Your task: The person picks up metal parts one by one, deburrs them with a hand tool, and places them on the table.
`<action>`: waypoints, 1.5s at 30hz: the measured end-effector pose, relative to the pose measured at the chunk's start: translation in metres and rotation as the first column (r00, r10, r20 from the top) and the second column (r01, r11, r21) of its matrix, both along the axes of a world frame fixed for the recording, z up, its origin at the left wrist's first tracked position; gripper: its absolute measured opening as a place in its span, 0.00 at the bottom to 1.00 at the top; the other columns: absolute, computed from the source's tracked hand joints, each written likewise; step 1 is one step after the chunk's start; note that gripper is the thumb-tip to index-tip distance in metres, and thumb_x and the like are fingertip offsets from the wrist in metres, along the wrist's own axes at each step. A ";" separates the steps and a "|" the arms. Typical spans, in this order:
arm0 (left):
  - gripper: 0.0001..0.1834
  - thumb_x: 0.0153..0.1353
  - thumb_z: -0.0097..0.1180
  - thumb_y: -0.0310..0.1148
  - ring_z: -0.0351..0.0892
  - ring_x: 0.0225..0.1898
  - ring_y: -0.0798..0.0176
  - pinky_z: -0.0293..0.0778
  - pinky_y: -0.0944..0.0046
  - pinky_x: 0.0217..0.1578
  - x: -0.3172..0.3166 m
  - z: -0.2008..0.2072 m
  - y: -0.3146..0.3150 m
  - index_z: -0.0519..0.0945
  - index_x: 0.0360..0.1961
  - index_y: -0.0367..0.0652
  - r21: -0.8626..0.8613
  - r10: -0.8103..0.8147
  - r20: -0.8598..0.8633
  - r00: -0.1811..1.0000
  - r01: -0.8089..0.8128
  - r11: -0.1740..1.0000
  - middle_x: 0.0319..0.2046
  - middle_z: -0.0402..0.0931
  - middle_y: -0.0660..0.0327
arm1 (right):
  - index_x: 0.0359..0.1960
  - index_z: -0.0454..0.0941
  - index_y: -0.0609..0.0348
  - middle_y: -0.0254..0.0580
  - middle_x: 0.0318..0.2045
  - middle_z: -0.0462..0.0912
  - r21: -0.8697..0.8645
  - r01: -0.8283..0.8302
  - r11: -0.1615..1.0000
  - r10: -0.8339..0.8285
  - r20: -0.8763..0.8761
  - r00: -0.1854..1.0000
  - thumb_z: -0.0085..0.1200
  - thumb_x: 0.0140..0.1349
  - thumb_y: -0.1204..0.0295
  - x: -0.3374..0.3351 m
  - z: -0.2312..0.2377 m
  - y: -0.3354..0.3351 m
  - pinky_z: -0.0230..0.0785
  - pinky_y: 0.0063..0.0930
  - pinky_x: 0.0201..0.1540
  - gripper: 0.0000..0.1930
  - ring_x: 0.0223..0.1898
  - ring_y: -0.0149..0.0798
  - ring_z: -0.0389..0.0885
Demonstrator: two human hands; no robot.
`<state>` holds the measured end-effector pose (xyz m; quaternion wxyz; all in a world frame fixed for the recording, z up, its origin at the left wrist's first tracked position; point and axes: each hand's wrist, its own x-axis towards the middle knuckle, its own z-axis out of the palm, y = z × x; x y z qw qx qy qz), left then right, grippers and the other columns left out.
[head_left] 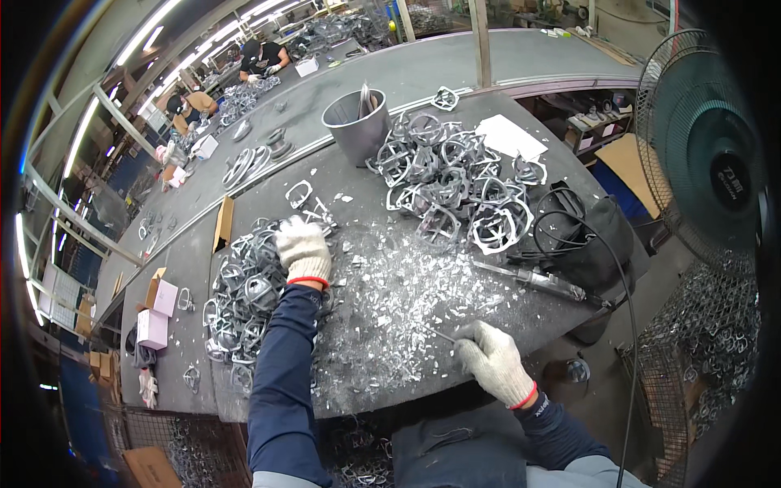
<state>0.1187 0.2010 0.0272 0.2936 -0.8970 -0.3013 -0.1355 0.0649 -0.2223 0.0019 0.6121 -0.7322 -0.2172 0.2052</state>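
Observation:
My left hand (303,250), in a white knit glove with a red cuff edge, rests on the right side of a heap of grey metal castings (254,285). Its fingers bend down among the pieces, and their tips are hidden, so I cannot see whether they grip one. Lower right, my gloved right hand (495,363) is closed around a thin dark rod-like tool (439,334), whose tip points left over the bench. Silvery metal flakes (399,313) cover the dark bench top between the hands. A second heap of ring-shaped castings (451,175) lies farther back.
A grey bin (355,130) and a white sheet (511,137) border the far heap. A pen-shaped power tool (533,279) with a black cable lies at the right, beside a black bag (598,244). A large fan (716,154) stands beyond. Two people work at the far left.

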 end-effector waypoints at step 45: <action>0.16 0.74 0.49 0.36 0.68 0.19 0.73 0.65 0.70 0.22 -0.143 0.024 -0.272 0.81 0.33 0.34 -0.339 0.411 0.864 0.289 0.939 0.054 0.21 0.72 0.68 | 0.47 0.88 0.59 0.53 0.37 0.89 -0.082 0.104 0.991 -0.020 0.683 0.731 0.66 0.65 0.78 -0.012 0.068 0.020 0.82 0.47 0.43 0.10 0.39 0.59 0.90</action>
